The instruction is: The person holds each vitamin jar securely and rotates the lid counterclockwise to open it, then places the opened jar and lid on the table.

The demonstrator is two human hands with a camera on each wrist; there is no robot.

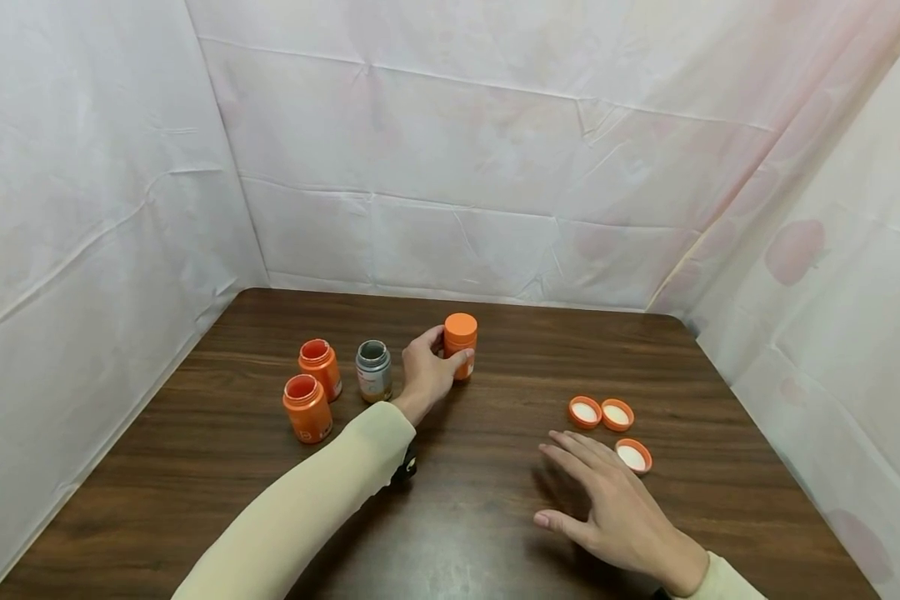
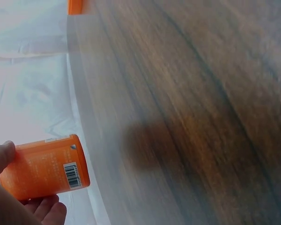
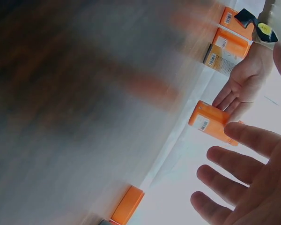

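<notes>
My left hand point(image 1: 429, 371) grips an orange plastic bottle point(image 1: 461, 350) with an orange lid on it. In the left wrist view, the thumb lies on one side of this bottle point(image 2: 47, 166) and curled fingers on the other; its barcode label shows. The bottle stands out in front of its own shadow on the tabletop there. My right hand point(image 1: 615, 508) is spread with nothing in it, thumb apart, over the right part of the table. Its fingers lie near three orange caps point(image 1: 584, 412), which rest with their white inner sides up.
Left of my left hand stand a grey lidless bottle point(image 1: 374, 372) and two orange lidless bottles point(image 1: 309, 410), mouths up. The dark wooden table point(image 1: 450, 517) is bordered by white curtain sheets point(image 1: 450, 150) at the back and both sides.
</notes>
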